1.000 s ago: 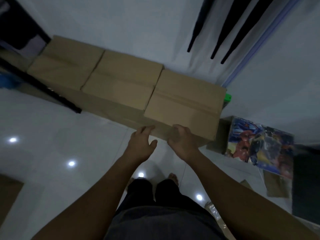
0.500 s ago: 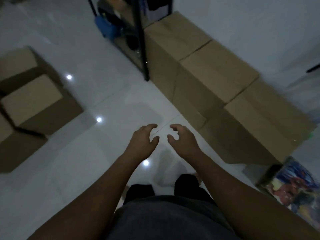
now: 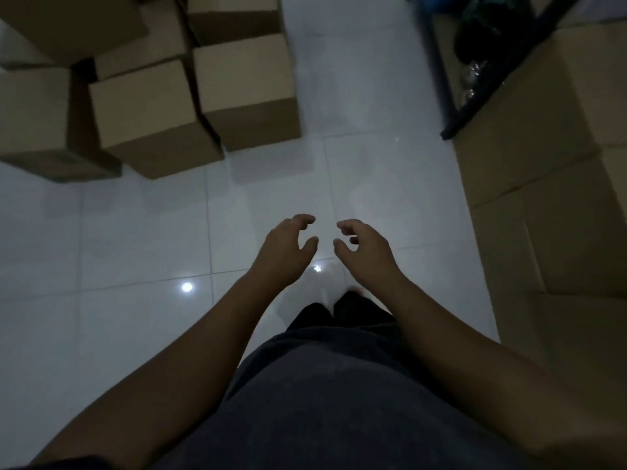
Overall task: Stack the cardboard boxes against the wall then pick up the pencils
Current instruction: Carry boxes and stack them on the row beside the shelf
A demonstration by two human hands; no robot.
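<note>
White tiled floor point(image 3: 142, 232), dim light. Loose cardboard boxes point(image 3: 142, 110) clustered at far left; stacked boxes point(image 3: 543, 164) along right edge. Left hand point(image 3: 285, 252) and right hand point(image 3: 368, 251) hover side by side, fingers loosely curled, holding nothing.

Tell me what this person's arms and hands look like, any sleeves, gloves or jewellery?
The left hand and right hand wear no gloves; no watch, bracelet or ring shows, though the light is dim. The left arm and right arm are bare, no sleeves in view. The person wears a dark grey top and dark trousers.
</note>
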